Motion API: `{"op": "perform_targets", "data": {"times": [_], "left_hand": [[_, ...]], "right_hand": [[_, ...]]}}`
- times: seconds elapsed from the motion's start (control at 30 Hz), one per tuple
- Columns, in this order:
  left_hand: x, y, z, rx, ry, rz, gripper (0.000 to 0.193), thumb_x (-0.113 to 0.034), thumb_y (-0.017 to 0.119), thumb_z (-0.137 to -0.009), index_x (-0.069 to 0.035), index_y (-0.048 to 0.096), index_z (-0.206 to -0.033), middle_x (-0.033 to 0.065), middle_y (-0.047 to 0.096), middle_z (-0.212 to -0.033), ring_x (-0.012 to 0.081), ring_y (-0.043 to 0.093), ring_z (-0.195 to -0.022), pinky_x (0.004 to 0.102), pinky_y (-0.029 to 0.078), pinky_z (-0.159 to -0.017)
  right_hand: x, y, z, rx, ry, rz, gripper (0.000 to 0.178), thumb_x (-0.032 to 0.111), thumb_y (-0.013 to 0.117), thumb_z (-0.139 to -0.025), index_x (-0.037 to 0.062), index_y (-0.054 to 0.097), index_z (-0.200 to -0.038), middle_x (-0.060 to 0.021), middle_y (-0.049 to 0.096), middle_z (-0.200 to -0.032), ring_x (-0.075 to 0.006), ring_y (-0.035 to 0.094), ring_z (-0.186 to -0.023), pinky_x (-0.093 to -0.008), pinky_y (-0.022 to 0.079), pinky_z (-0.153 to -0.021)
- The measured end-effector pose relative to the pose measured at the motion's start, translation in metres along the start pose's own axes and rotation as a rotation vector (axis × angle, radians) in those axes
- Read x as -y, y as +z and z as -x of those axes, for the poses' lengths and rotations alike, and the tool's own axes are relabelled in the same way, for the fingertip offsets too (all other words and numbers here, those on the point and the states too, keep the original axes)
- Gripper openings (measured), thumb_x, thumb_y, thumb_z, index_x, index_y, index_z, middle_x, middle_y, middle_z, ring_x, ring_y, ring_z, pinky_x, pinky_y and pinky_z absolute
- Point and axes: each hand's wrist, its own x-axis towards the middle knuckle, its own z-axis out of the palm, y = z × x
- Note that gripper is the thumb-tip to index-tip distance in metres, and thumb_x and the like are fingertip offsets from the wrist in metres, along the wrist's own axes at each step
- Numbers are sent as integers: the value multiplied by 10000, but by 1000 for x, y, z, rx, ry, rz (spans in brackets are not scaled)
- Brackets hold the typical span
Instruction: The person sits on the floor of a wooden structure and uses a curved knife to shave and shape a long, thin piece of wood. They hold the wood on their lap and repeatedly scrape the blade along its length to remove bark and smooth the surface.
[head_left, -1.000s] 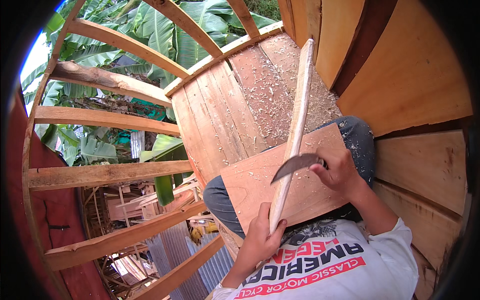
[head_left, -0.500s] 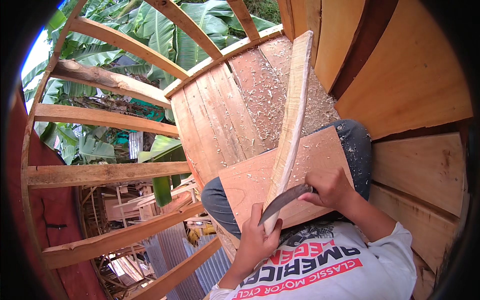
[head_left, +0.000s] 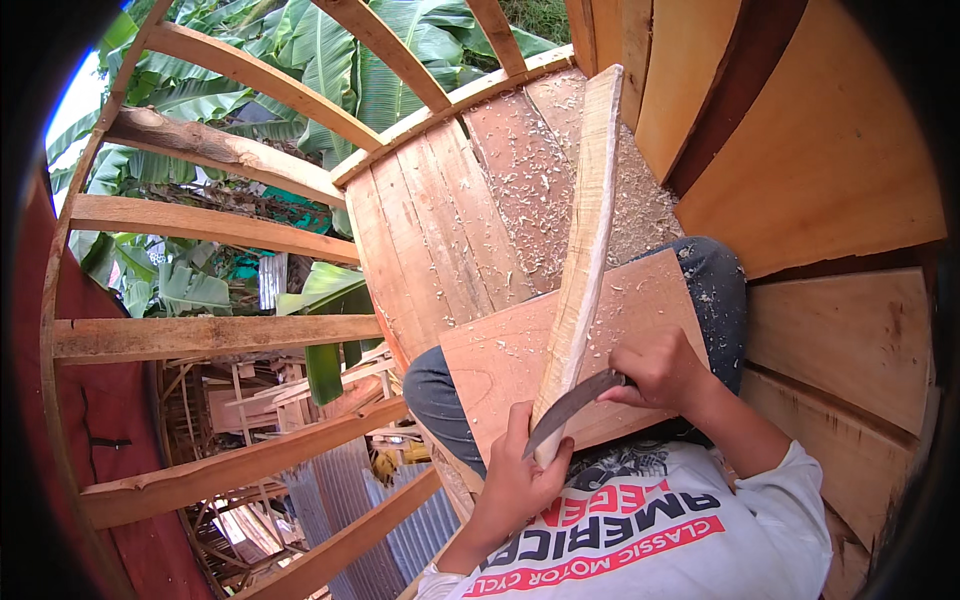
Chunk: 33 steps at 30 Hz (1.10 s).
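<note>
A long pale strip of wood point(head_left: 585, 220) slants from my lap toward the far railing, its near end between the fingers of my left hand point(head_left: 518, 478). My right hand point(head_left: 660, 372) is closed round the handle of a curved knife point(head_left: 572, 405). The dark blade lies across the strip's near end, its tip close to my left fingers; most of the handle is hidden in my fist. Beneath the strip a flat wooden board point(head_left: 490, 365) rests over my legs, dotted with small shavings.
Curled shavings point(head_left: 520, 190) litter the plank floor point(head_left: 425, 240) ahead. Wooden rails point(head_left: 220, 340) with open gaps run along the left, above corrugated metal sheets point(head_left: 350, 510) lower down. A plank wall point(head_left: 810, 150) stands close on the right. Banana leaves point(head_left: 340, 70) grow beyond the railing.
The blade and both hands have hardly moved against the strip. The near end of the strip and my left hand sit very slightly further right; the whole view has shifted a little.
</note>
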Motion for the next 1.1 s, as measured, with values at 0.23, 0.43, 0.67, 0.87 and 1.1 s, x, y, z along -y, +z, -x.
{"op": "perform_targets", "data": {"times": [0.23, 0.43, 0.67, 0.87, 1.1], "left_hand": [[-1, 3, -1, 18, 69, 7, 408, -58, 650, -777, 28, 446, -1119, 151, 563, -793, 220, 563, -733, 304, 446, -660], [1, 2, -4, 15, 109, -10, 394, -77, 641, -800, 31, 434, -1117, 179, 571, -783, 269, 594, -723, 325, 456, -644], [1, 3, -3, 26, 92, 48, 406, -37, 655, -763, 33, 440, -1101, 69, 474, -725, 133, 447, -658, 276, 388, -588], [-7, 1, -2, 67, -32, 133, 342, -30, 641, -768, 30, 473, -1060, 67, 443, -767, 143, 437, -673, 280, 374, -603], [-6, -6, -2, 224, -160, 174, 413, -45, 638, -786, 13, 438, -1143, 38, 465, -739, 109, 447, -690, 259, 366, -614]], "right_hand": [[-2, 0, 4, -14, 26, -11, 421, 456, 678, -770, 76, 540, -652, -90, 507, -536, -268, 574, -499, -350, 421, -433], [3, -6, 1, 2, 21, -10, 396, 425, 690, -772, 71, 544, -673, -91, 520, -551, -269, 572, -504, -354, 421, -445], [1, -2, -4, -78, 130, -49, 397, 389, 696, -783, 60, 527, -638, -101, 493, -528, -298, 554, -490, -370, 417, -452], [-3, -12, -13, -134, 225, -51, 384, 357, 704, -784, 60, 511, -633, -102, 491, -531, -298, 550, -489, -373, 421, -458], [-8, -18, -14, -228, 504, -170, 330, 332, 658, -839, 40, 569, -713, -117, 517, -549, -302, 555, -496, -375, 413, -458]]}}
